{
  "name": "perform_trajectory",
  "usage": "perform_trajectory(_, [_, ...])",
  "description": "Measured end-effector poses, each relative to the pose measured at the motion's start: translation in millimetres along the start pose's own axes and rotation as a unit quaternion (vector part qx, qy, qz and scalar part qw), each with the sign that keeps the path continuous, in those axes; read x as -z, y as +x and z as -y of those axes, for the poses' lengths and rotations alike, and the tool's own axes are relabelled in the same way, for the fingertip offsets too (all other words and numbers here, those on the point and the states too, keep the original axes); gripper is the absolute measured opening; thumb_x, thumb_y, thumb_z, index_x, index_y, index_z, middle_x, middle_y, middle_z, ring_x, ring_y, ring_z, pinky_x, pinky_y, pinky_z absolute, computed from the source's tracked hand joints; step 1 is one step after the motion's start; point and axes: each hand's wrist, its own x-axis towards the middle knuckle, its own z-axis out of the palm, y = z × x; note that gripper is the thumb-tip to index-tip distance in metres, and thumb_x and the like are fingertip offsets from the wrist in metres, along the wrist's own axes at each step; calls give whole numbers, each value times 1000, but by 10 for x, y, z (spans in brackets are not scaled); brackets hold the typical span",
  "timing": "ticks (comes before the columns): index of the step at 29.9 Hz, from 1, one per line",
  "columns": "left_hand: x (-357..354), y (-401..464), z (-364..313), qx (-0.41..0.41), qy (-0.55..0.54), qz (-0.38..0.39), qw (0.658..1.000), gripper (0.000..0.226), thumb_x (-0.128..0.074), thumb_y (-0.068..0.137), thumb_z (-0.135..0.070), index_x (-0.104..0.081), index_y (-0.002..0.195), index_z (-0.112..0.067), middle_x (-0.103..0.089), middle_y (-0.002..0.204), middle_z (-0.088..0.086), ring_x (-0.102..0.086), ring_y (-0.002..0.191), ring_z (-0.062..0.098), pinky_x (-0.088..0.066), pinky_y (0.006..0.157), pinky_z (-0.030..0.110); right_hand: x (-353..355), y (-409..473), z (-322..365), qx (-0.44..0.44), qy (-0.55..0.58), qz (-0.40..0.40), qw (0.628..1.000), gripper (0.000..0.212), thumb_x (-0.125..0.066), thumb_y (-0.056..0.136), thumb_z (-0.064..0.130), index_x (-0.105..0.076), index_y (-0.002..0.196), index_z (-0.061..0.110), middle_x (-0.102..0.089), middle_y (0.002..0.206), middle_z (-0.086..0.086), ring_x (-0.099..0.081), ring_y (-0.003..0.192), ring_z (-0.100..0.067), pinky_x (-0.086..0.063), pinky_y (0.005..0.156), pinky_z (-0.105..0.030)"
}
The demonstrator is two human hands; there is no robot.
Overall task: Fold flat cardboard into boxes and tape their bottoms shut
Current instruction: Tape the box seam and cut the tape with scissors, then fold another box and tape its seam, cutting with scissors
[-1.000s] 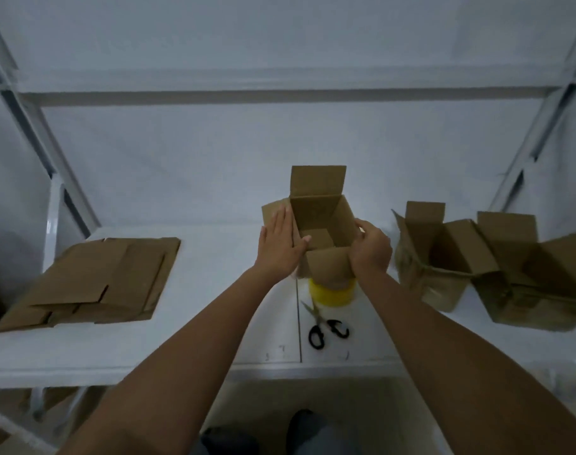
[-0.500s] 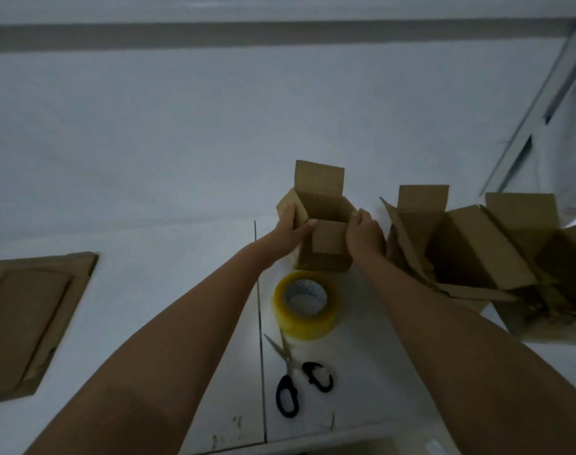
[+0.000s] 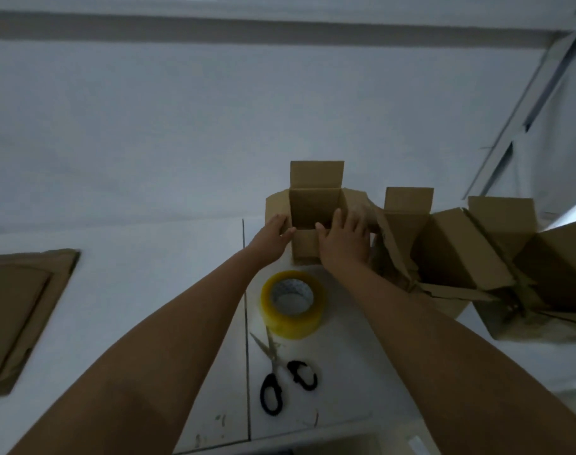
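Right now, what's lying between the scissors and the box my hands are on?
The tape roll, lying flat on the white table, sits between the scissors and the box, as the head view shows.

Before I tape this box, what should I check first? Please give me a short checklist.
1. Box held steady: ok; left hand grips its left side, right hand rests on its right side.
2. Flaps folded shut: not ok; the far flap stands up.
3. Tape roll near: ok, on the table before the box.
4. Scissors near: ok, beside the tape roll.
5. Loose tape end: cannot tell.
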Motion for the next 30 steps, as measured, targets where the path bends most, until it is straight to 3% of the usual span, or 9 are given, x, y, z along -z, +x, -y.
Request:
perform_trajectory(2, [124,-267,51,-5,26,-5,1000,43,-41,101,-28,-39,139,-8,-44,142,11,-41,131,26,-34,104,34,102,-224,148,36,-9,23,999,62,-15,101,48,-7,153,15,2,159,-15,2,146,-32,-3,117,-44])
perform_trajectory(4, [329,-647,221,-7,93,-20,995,51,-38,102,-32,-28,149,-15,-26,156,6,-25,143,22,-20,114,33,142,-479,351,83,22,36,996,60,-17,101,49,-12,152,18,1,160,-11,2,147,-28,-2,117,-45])
perform_trajectory(6, [523,-1083,512,17,162,-30,986,52,-37,102,-33,-23,151,-20,-17,159,2,-17,146,19,-15,115,30,118,-767,557,139,42,52,988,58,-18,100,50,-15,152,23,0,160,-8,1,147,-26,1,118,-45])
perform_trajectory(9, [793,-1885,992,66,203,-54,976,51,-38,102,-31,-23,151,-21,-16,159,1,-15,146,18,-14,115,28,-31,-1255,844,206,28,110,972,57,-18,101,49,-9,152,26,7,160,-4,8,147,-23,5,118,-43])
perform_trajectory(14, [1329,-2869,1677,141,224,-122,957,49,-41,102,-24,-30,149,-18,-22,157,5,-15,146,24,-18,115,36,-238,-1865,1570,270,52,190,942,61,-29,100,47,-2,152,29,11,160,-2,9,147,-23,0,118,-43])
perform_trajectory(18, [1774,-3087,2091,174,259,-131,941,48,-37,101,-26,-30,146,-12,-28,154,14,-17,145,31,-20,116,42,-314,-2091,2214,300,61,204,930,61,-31,100,46,-4,152,28,8,160,-2,7,147,-23,-2,117,-44])
perform_trajectory(20, [1915,-3132,2218,196,260,-148,934,54,-34,97,-36,-32,145,-11,-29,153,16,-18,145,31,-21,115,43,-407,-2148,2491,316,58,211,923,61,-31,100,45,-4,152,28,8,160,-1,7,147,-23,-3,117,-43])
perform_trajectory(24, [2002,-3095,2498,261,246,-184,915,59,-39,99,-39,-20,150,-15,-11,158,17,-5,147,32,-17,116,44,-660,-2235,2941,362,46,218,905,62,-31,100,45,-1,152,27,9,160,-3,6,147,-25,-6,117,-44])
perform_trajectory(30, [1751,-3091,2828,304,215,-108,922,55,-37,100,-40,-23,149,-19,-6,159,10,-4,146,30,-15,116,42,-975,-2290,3001,383,22,248,890,63,-33,100,42,1,152,27,11,160,-4,7,147,-26,-8,118,-41])
